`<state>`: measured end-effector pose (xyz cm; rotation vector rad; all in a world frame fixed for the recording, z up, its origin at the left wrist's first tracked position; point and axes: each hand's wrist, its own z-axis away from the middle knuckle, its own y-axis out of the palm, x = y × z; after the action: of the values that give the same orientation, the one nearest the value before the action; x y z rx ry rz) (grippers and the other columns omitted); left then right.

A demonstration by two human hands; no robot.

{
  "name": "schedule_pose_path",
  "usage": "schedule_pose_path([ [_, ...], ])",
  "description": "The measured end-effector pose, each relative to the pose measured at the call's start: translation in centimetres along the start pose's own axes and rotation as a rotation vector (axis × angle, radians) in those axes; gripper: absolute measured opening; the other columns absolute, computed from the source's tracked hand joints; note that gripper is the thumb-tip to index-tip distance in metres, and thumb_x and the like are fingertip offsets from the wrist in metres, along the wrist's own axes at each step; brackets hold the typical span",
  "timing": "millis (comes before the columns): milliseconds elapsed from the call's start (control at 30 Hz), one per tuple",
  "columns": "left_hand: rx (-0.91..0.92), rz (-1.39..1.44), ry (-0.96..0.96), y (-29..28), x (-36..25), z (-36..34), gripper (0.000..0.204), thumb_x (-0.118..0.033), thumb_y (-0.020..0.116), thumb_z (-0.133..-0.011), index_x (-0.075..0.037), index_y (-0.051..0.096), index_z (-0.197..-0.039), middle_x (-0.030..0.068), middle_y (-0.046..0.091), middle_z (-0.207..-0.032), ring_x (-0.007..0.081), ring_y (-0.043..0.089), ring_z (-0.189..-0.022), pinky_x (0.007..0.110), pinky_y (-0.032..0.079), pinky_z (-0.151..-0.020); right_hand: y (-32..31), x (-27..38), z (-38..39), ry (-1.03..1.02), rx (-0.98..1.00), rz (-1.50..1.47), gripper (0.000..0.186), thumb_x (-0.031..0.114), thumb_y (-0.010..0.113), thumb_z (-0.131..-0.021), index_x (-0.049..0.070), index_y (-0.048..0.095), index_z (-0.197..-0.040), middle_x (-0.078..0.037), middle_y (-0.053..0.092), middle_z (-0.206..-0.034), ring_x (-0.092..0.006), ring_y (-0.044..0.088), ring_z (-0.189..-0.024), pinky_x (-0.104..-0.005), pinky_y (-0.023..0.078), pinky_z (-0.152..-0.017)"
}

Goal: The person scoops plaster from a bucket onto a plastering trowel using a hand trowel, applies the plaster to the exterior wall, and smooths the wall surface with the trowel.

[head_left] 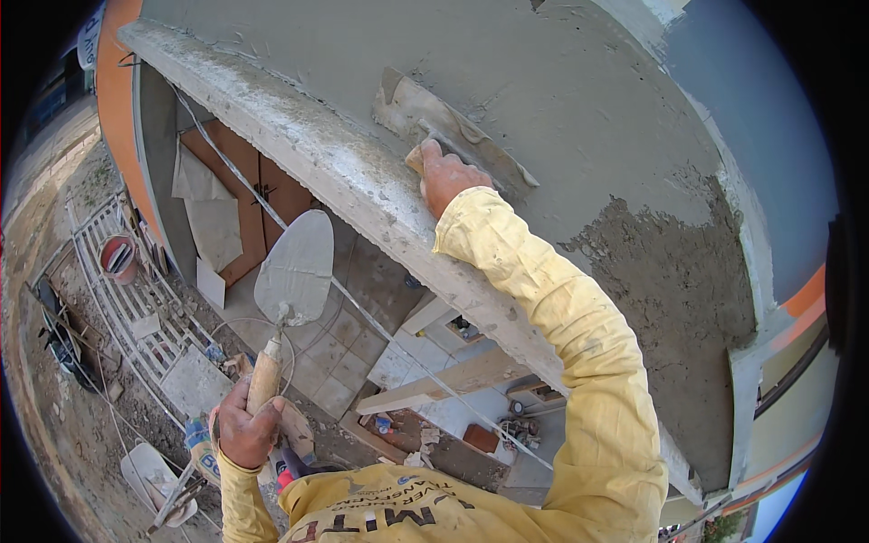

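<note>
My right hand (450, 174) is closed round the handle of a plastering float (457, 131), a long flat tool coated in dried mortar. Its blade lies against the wet grey mortar (362, 45) just past the slab's edge. Lower left, my left hand (249, 423) grips the wooden handle of a masonry trowel (295, 271). That trowel's rounded blade points up and away, held out over the drop, with a thin grey film on it. A rougher, darker patch of mortar (670, 262) spreads to the right of my right sleeve.
A raw concrete edge (299, 136) runs diagonally across the view. Far below are a tiled floor (348, 362), a white metal grille (136, 281), a bucket (118, 258) and a wheelbarrow (158, 480). A pale cable (407, 353) crosses beneath the edge. A blue-grey wall (742, 136) borders the mortar.
</note>
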<state>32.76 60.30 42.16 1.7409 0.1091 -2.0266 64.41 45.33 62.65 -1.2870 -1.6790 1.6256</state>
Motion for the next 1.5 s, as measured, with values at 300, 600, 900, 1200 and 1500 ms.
schedule_pose_path([
  [300,-0.062,-0.027,0.088,-0.9,0.9,0.7,0.033,-0.015,0.065,-0.082,0.003,0.059,-0.109,-0.001,0.055,-0.065,0.0063,0.044,-0.045,0.023,0.034,-0.041,-9.6,0.2,-3.6,0.069,-0.198,-0.079,0.03,0.014,0.05,-0.094,0.006,0.043,-0.122,-0.024,0.067,-0.11,-0.0427,0.064,-0.105,-0.0529,0.049,-0.092],
  [600,-0.077,0.001,0.095,1.0,0.2,1.5,0.029,-0.015,0.064,-0.083,0.002,0.059,-0.106,-0.0011,0.054,-0.063,0.006,0.044,-0.043,0.023,0.033,-0.04,-16.6,-7.5,-0.9,0.289,-0.495,-0.118,0.043,0.023,0.057,-0.091,0.006,0.042,-0.127,-0.022,0.066,-0.114,-0.0409,0.063,-0.109,-0.0493,0.049,-0.095],
  [900,0.03,0.002,0.145,4.2,-0.4,1.8,0.027,-0.013,0.063,-0.082,0.002,0.058,-0.105,-0.0014,0.052,-0.061,0.0062,0.043,-0.043,0.022,0.032,-0.04,-14.0,-14.7,7.5,0.469,-0.836,-0.203,0.044,0.028,0.058,-0.091,0.007,0.041,-0.125,-0.027,0.067,-0.102,-0.0463,0.065,-0.098,-0.0507,0.051,-0.088],
  [1200,0.064,-0.075,0.191,6.6,-1.3,3.6,0.034,-0.017,0.066,-0.081,0.004,0.058,-0.106,-0.0018,0.051,-0.06,0.0059,0.042,-0.043,0.022,0.032,-0.04,-10.8,-19.0,16.0,0.614,-0.981,-0.273,0.042,0.024,0.057,-0.092,0.005,0.038,-0.125,-0.031,0.066,-0.101,-0.0491,0.064,-0.095,-0.0536,0.051,-0.085],
  [1500,0.413,0.001,0.263,12.0,-2.5,2.8,0.054,-0.04,0.066,-0.087,0.006,0.056,-0.115,-0.0015,0.05,-0.058,0.0046,0.037,-0.037,0.02,0.025,-0.034,-4.4,-24.6,30.1,-0.128,-1.18,-1.822,0.039,0.021,0.067,-0.09,0.006,0.051,-0.122,-0.003,0.056,-0.068,-0.0125,0.056,-0.054,-0.0295,0.047,-0.047],
])
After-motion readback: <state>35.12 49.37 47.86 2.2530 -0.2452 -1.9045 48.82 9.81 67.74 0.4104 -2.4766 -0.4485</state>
